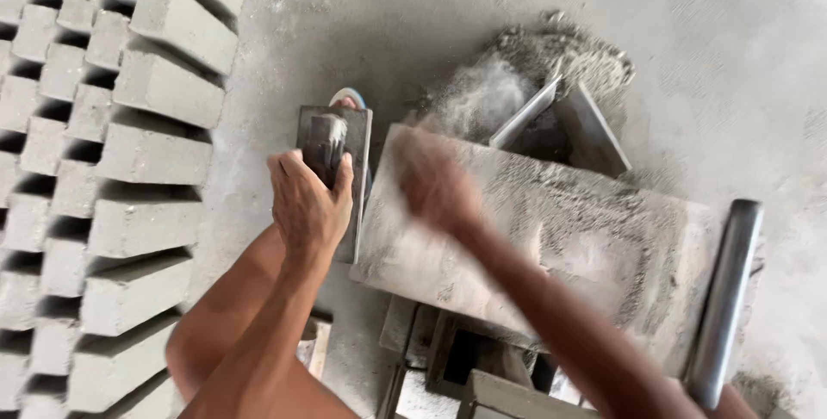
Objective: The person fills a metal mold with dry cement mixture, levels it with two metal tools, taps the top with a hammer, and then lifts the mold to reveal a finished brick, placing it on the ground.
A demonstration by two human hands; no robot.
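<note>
My left hand (307, 201) grips the handle of a dark metal flat tool (332, 145), a plate held upright beside a grey dusty metal plate (551, 238) of a block press. Blurred by motion, my right hand (433, 185) sweeps over the plate's left part, fingers loosely together with nothing visibly in them. Grey dust flies off toward a pile of cement mix (551, 62) beyond the plate. A sandalled toe (347, 99) shows past the tool.
Rows of fresh grey concrete blocks (151, 156) stand on the floor at left. A steel lever bar (725, 298) rises at right. An angled metal chute (560, 117) sits by the mix pile. The machine's metal frame (465, 367) lies below. Grey concrete floor (732, 57) spreads behind.
</note>
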